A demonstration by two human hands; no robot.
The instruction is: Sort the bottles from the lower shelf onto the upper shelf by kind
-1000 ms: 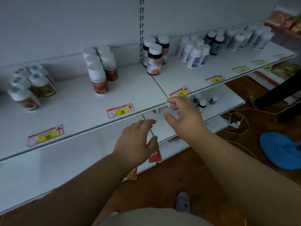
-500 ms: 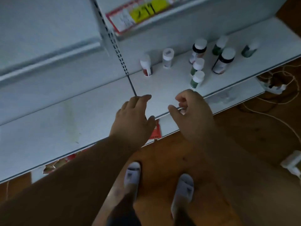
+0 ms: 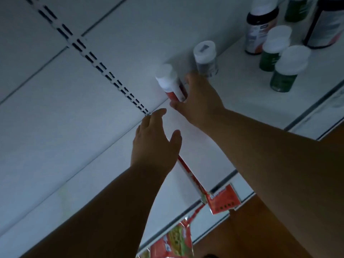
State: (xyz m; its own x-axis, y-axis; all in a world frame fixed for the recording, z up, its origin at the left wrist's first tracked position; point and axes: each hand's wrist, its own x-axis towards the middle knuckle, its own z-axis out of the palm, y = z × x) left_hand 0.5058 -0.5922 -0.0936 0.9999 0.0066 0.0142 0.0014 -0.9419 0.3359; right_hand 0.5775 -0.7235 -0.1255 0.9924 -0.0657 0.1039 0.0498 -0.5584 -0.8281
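Note:
On the white lower shelf (image 3: 232,101) stands a white-capped bottle with a red and white label (image 3: 170,83). My right hand (image 3: 199,101) wraps around its lower part, thumb under it, fingers behind. My left hand (image 3: 154,142) hovers over the shelf to the left and nearer, fingers spread, holding nothing. Just behind the right hand stands a white-capped bottle with a grey label (image 3: 205,58). Further right are two green bottles (image 3: 284,69), a dark-collared bottle with a white and red label (image 3: 259,28) and a larger one (image 3: 327,25) cut off by the frame edge.
A slotted upright rail (image 3: 96,66) runs diagonally down the white back panel to the shelf joint. Red price tags (image 3: 222,201) hang at the shelf's front edge, more (image 3: 173,243) on the shelf below. Brown floor (image 3: 242,239) shows at the lower right.
The camera has dropped from the upper shelf and moved in close on the lower one. My right hand reached forward and closed around the red-labelled bottle; the left hand moved forward beside it.

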